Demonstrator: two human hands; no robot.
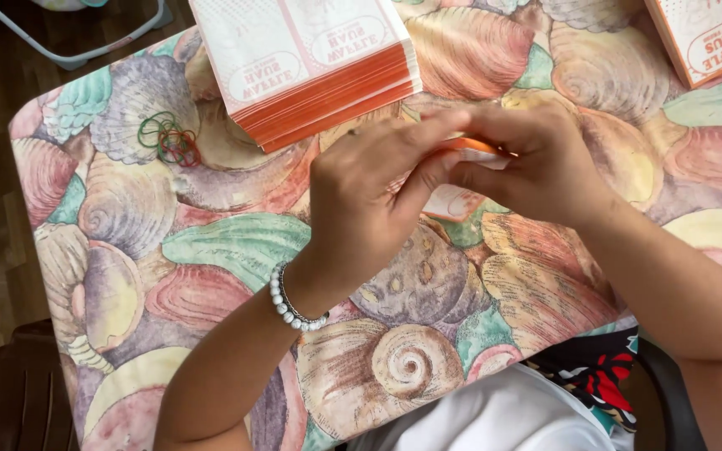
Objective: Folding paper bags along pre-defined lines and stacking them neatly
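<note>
Paper sleeve (pixel 460 200), white with orange edges, is pinched between both hands just above the seashell-print counter (pixel 236 242), about the middle of it. Left hand (pixel 365 200), beaded bracelet (pixel 287 302) on the wrist, has its fingers closed on the near end, and the right hand (pixel 536 163) is curled tight around the far end, so most of the sleeve is hidden. Big stack of flat sleeves (pixel 311 63) sits just behind, another stack (pixel 708 38) at the right corner. Loose rubber bands (pixel 169 138) lie off to the left
</note>
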